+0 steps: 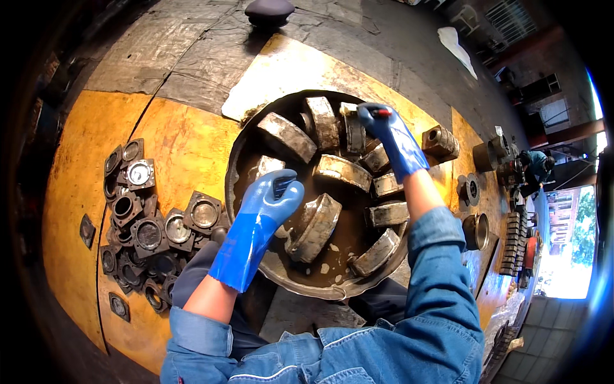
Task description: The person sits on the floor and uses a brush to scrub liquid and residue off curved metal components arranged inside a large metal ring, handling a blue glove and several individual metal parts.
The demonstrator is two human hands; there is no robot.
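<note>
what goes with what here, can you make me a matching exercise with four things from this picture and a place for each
Things:
1. left hand
2. right hand
3. square metal flanges
4. dark round cap

Places:
a. far end of the table
b. far side of the basin
c. piled left of the basin
d. near left rim of the basin

Pairs: 1-d, 2-b, 3-c, 4-a

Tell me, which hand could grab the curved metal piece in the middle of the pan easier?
Probably the left hand. It hovers right beside that curved metal piece in the round pan, while the right hand is farther away, at the pan's far side, holding a small tool.
</note>
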